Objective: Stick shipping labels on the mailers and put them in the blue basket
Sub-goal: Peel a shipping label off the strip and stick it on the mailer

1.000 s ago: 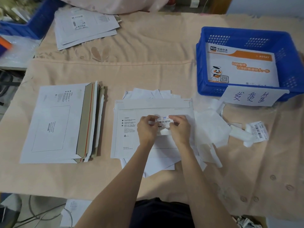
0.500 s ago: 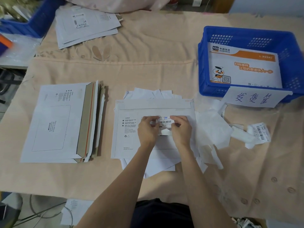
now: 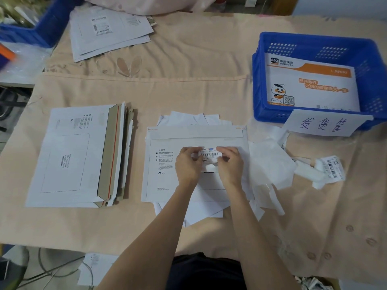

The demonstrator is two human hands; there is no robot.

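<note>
A white mailer (image 3: 167, 164) lies flat at the table's centre on top of loose white sheets. Over its middle I hold a small shipping label (image 3: 210, 154) with a barcode. My left hand (image 3: 187, 164) pinches the label's left edge and my right hand (image 3: 230, 164) pinches its right edge. The blue basket (image 3: 259, 84) stands at the right rear with an orange-and-white mailer (image 3: 310, 84) lying inside it. A handwritten paper sign (image 3: 322, 124) hangs on the basket's front wall.
A stack of white and grey mailers (image 3: 79, 155) sits to the left. More labelled mailers (image 3: 109, 32) lie at the rear left beside another blue bin (image 3: 48, 24). Torn label backings (image 3: 270, 170) and a crumpled barcode label (image 3: 330, 168) are scattered to the right of the centre mailer.
Both hands stay over the centre mailer with the label between them; they have shifted only slightly. Nothing else has moved.
</note>
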